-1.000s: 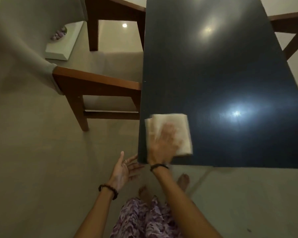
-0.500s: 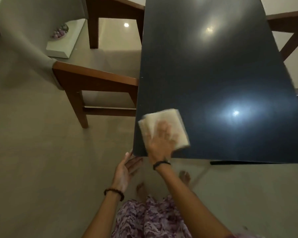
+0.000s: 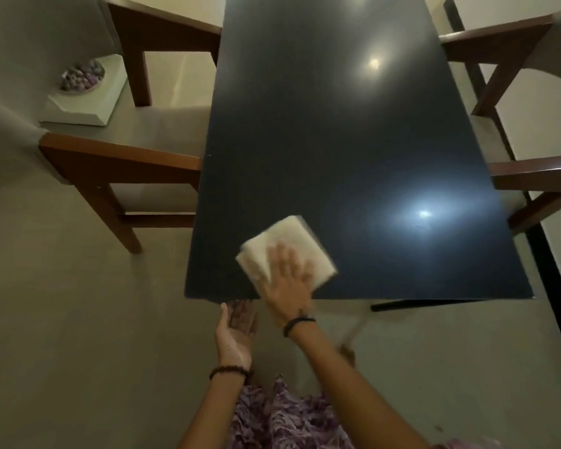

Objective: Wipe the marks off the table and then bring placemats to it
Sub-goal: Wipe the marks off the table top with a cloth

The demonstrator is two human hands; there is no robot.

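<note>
A dark glossy table fills the middle of the head view, its near edge just ahead of me. A folded cream cloth lies flat on the table near the front left corner. My right hand presses on the cloth with straight, spread fingers, covering its near half. My left hand hovers palm up just below the table's front edge, fingers relaxed and holding nothing. No marks on the tabletop are visible through the glare, and no placemats are in view.
A wooden armchair with grey upholstery stands tucked at the table's left side; another chair stands at the right. A white block holding a bowl of purple things sits on the floor behind the left chair. Bare floor surrounds me.
My right hand slid the cloth to the right, away from the table's left edge. My left hand moved up under the front edge and turned palm up.
</note>
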